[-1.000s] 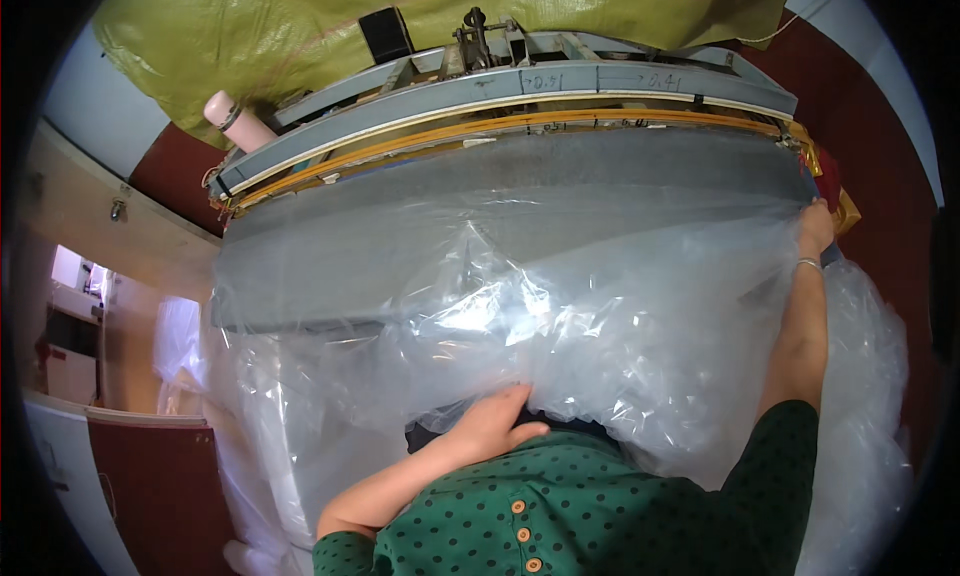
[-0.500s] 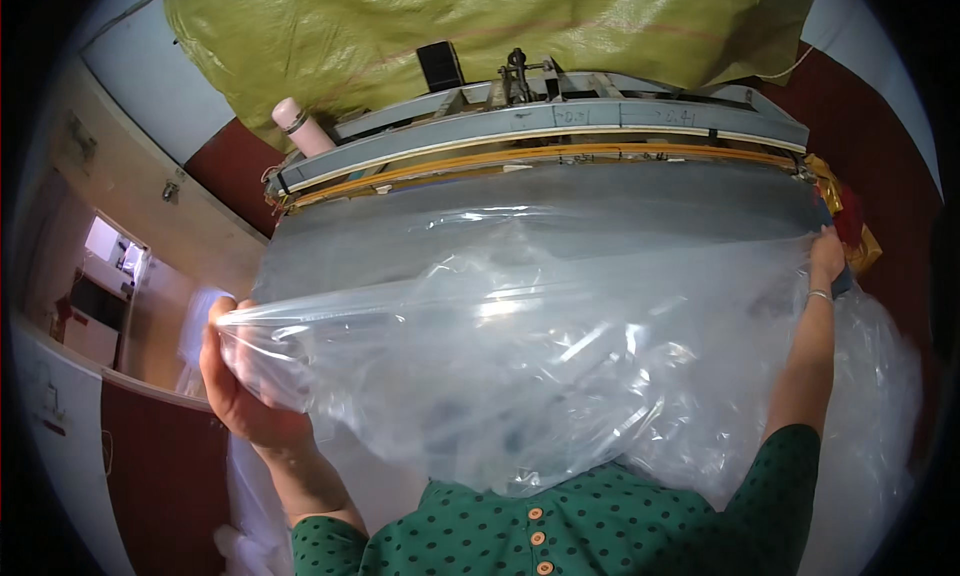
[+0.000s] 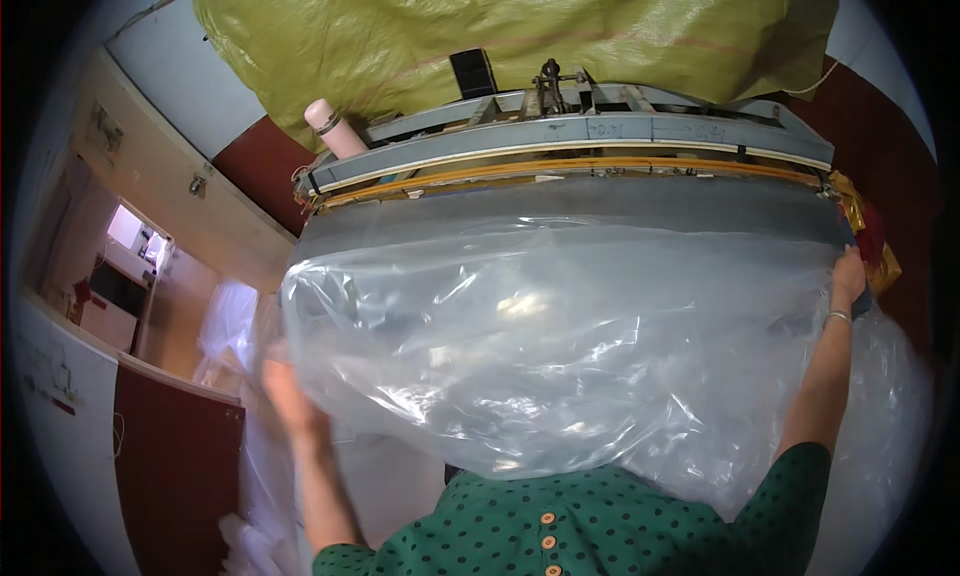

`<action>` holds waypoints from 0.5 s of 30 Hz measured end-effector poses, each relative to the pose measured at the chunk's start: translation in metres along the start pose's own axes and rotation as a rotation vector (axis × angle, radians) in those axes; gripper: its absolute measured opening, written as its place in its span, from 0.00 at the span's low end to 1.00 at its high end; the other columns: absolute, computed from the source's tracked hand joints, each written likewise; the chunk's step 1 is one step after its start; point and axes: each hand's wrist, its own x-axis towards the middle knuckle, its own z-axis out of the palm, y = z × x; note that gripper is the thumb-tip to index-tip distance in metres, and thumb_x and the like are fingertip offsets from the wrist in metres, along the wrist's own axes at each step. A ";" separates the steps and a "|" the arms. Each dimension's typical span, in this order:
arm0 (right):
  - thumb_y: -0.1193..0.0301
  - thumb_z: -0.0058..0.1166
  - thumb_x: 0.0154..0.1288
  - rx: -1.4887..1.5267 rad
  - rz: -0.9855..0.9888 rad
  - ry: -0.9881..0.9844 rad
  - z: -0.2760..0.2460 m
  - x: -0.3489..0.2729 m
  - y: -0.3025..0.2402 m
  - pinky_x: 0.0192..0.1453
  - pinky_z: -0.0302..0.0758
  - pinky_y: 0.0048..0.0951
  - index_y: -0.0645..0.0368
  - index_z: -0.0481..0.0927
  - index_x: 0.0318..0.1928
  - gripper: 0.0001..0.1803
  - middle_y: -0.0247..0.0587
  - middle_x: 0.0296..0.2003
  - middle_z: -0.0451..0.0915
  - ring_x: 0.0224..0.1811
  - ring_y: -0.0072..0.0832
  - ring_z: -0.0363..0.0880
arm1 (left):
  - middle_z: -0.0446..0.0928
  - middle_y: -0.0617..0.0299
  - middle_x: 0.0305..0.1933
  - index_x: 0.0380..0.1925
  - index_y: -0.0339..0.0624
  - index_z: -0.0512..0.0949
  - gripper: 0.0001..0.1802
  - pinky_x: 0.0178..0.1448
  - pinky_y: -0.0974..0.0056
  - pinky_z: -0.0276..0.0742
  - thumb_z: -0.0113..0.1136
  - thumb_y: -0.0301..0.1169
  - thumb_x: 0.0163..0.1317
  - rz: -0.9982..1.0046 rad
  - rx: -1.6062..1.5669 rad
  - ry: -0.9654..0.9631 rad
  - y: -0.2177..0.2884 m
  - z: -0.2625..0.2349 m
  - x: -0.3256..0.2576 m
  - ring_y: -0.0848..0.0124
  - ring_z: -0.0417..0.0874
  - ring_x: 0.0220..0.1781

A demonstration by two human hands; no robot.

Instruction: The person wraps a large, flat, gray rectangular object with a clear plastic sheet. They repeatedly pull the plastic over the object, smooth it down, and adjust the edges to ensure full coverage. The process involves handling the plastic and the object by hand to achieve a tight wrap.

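A large sheet of clear plastic film (image 3: 560,346) lies spread across the grey work surface (image 3: 420,221) and hangs down toward my green dotted shirt. At the right end of the surface, my right hand (image 3: 848,276) is closed on the film's edge. My left hand (image 3: 290,394) is beside the film's left edge, lower than its upper corner. Motion smears its fingers, so I cannot tell whether they touch the film.
Behind the surface runs a long grey metal frame (image 3: 580,131) with orange strips. A pink bottle (image 3: 336,129) and a black phone-like slab (image 3: 473,73) stand by it. A big yellow-green woven sack (image 3: 520,21) is at the back. More clear film (image 3: 880,396) hangs at the right.
My left hand has come off the film's upper left corner and dropped lower. The film has settled flatter over the surface. My right hand stays at the right edge; the whole view has shifted slightly.
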 end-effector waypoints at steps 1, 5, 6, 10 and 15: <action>0.60 0.33 0.68 -0.001 -0.001 0.020 -0.003 0.001 0.003 0.43 0.69 0.49 0.57 0.73 0.40 0.17 0.53 0.39 0.77 0.44 0.51 0.74 | 0.72 0.65 0.32 0.34 0.42 0.72 0.10 0.34 0.70 0.71 0.41 0.33 0.66 -0.069 -0.275 0.240 0.014 -0.011 0.032 0.76 0.73 0.31; 0.58 0.33 0.68 -0.003 -0.028 -0.015 0.006 0.000 -0.003 0.44 0.69 0.48 0.58 0.73 0.41 0.19 0.54 0.39 0.77 0.44 0.51 0.74 | 0.72 0.66 0.35 0.37 0.43 0.70 0.11 0.39 0.72 0.71 0.41 0.37 0.68 0.326 0.119 -0.004 0.050 -0.073 0.099 0.79 0.73 0.36; 0.58 0.32 0.68 0.023 -0.037 -0.008 0.009 0.000 -0.004 0.44 0.69 0.48 0.58 0.73 0.41 0.19 0.54 0.39 0.77 0.44 0.51 0.74 | 0.72 0.64 0.39 0.40 0.42 0.70 0.14 0.43 0.71 0.71 0.40 0.40 0.68 0.278 0.005 -0.104 0.044 -0.079 0.102 0.77 0.73 0.39; 0.59 0.31 0.69 -0.003 -0.045 0.030 0.009 0.007 0.007 0.44 0.68 0.48 0.60 0.72 0.40 0.20 0.55 0.38 0.77 0.43 0.52 0.74 | 0.68 0.62 0.50 0.51 0.42 0.63 0.20 0.54 0.68 0.64 0.39 0.45 0.68 -0.086 -0.456 -0.123 -0.042 -0.084 0.073 0.72 0.69 0.50; 0.58 0.30 0.69 0.020 -0.031 -0.031 0.018 0.006 0.004 0.45 0.68 0.48 0.59 0.71 0.43 0.20 0.57 0.40 0.76 0.44 0.52 0.73 | 0.59 0.60 0.61 0.61 0.42 0.50 0.29 0.64 0.64 0.53 0.37 0.49 0.68 -0.466 -0.957 0.148 -0.117 -0.073 -0.070 0.67 0.60 0.61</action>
